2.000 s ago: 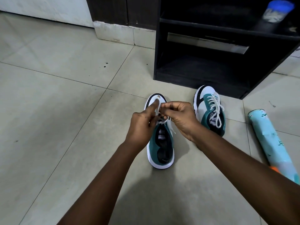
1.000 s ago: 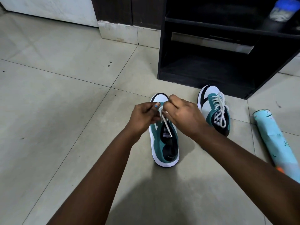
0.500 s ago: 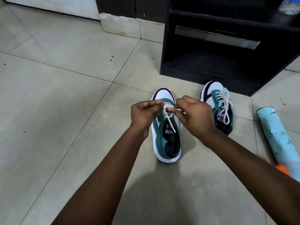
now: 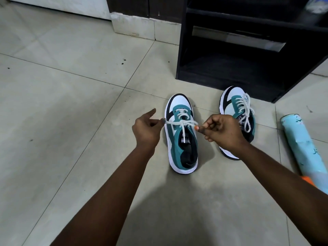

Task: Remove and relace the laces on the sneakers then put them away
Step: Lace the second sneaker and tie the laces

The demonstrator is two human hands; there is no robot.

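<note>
Two teal, white and black sneakers stand on the tiled floor. The nearer sneaker [image 4: 182, 139] sits between my hands, toe pointing away, its white lace [image 4: 182, 122] knotted over the tongue. My left hand [image 4: 147, 130] pinches one end of that lace at the left of the shoe. My right hand [image 4: 220, 132] pinches the other end at the right, so the lace is stretched sideways between them. One loose strand hangs down over the tongue. The second sneaker [image 4: 236, 110] stands laced to the right, partly hidden behind my right hand.
A black open shelf unit [image 4: 230, 71] stands just beyond the sneakers, its lower compartment dark. A light blue cylinder with an orange end [image 4: 301, 144] lies on the floor at the right. A white skirting block [image 4: 142, 27] sits at the back.
My hands have pulled apart from above the nearer sneaker, drawing the lace ends out to left and right and tightening the knot. The view has shifted slightly.
</note>
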